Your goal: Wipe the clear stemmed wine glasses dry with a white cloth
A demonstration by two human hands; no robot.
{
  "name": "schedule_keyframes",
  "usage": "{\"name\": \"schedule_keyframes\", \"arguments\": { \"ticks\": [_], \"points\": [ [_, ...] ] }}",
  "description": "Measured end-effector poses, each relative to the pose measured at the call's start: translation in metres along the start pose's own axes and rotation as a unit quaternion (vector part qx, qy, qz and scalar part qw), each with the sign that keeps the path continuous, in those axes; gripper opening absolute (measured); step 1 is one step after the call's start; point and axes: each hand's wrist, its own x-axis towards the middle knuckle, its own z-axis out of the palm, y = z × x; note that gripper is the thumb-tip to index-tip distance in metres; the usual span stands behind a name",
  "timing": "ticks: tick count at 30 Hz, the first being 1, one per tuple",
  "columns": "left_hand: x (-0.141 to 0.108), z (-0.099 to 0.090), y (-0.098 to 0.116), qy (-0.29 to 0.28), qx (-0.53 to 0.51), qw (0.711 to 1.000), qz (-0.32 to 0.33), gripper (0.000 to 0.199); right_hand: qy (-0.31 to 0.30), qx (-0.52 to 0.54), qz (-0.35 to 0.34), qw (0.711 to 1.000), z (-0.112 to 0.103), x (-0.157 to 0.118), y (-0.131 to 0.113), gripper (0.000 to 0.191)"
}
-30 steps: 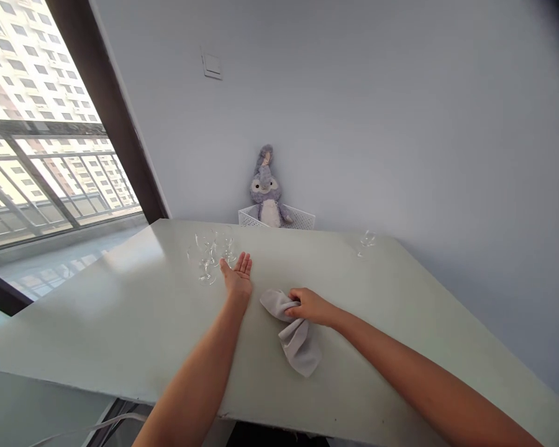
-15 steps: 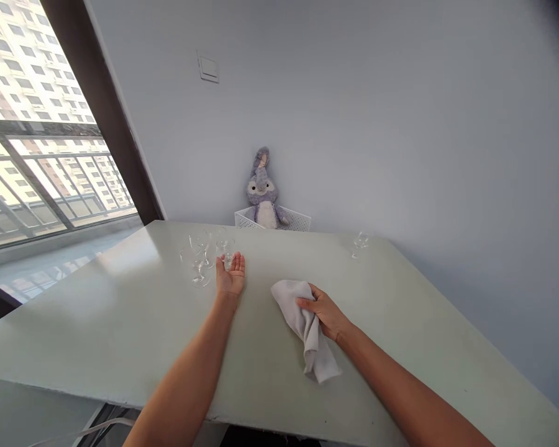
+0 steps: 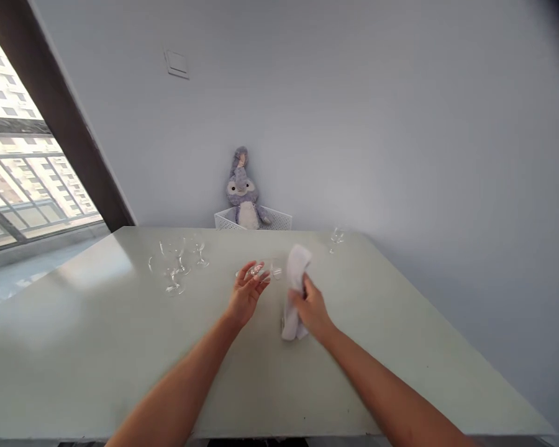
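Observation:
My left hand point(image 3: 246, 295) has its fingers closed round a clear stemmed glass point(image 3: 275, 269), which lies tipped on its side with the bowl toward the right. Just right of the bowl hangs a pale grey-white cloth point(image 3: 295, 273), pinched in my right hand point(image 3: 313, 307) and blurred by motion. Cloth and glass look close together; whether they touch I cannot tell. To the left, several clear stemmed glasses point(image 3: 174, 289) stand grouped on the table. One more stemmed glass point(image 3: 336, 236) is alone at the back right.
The pale green table point(image 3: 391, 347) runs back to a plain wall. Behind its far edge are a white basket point(image 3: 279, 220) and a purple plush rabbit point(image 3: 248, 214). A window point(image 3: 32, 174) with a dark frame is at the left.
My left hand has taken a glass from the group and brought it right, tilted sideways. My right hand has lifted the cloth toward the glass. The view has turned slightly right.

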Motion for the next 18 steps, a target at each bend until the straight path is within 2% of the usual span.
{"name": "schedule_keyframes", "arguments": {
  "ticks": [2, 3, 8, 14, 18],
  "points": [
    [-0.003, 0.004, -0.003, -0.011, 0.007, 1.0, -0.011, 0.036, -0.082, 0.027, -0.029, 0.996, 0.01, -0.007, -0.002, 0.055],
    [-0.004, 0.006, -0.002, -0.011, 0.011, 1.0, -0.014, 0.036, -0.103, 0.043, -0.031, 0.993, 0.012, -0.01, -0.002, 0.055],
    [-0.006, 0.009, 0.001, -0.012, 0.038, 0.999, -0.03, 0.037, -0.135, 0.116, 0.004, 0.984, 0.007, -0.008, -0.004, 0.049],
    [-0.015, 0.018, -0.001, -0.06, 0.075, 0.991, -0.09, 0.039, -0.169, 0.099, -0.045, 0.98, 0.003, -0.003, -0.007, 0.044],
    [-0.017, 0.016, -0.004, -0.066, 0.195, 0.977, -0.051, 0.041, -0.194, 0.084, -0.001, 0.977, 0.005, -0.002, 0.002, 0.036]
  ]
}}
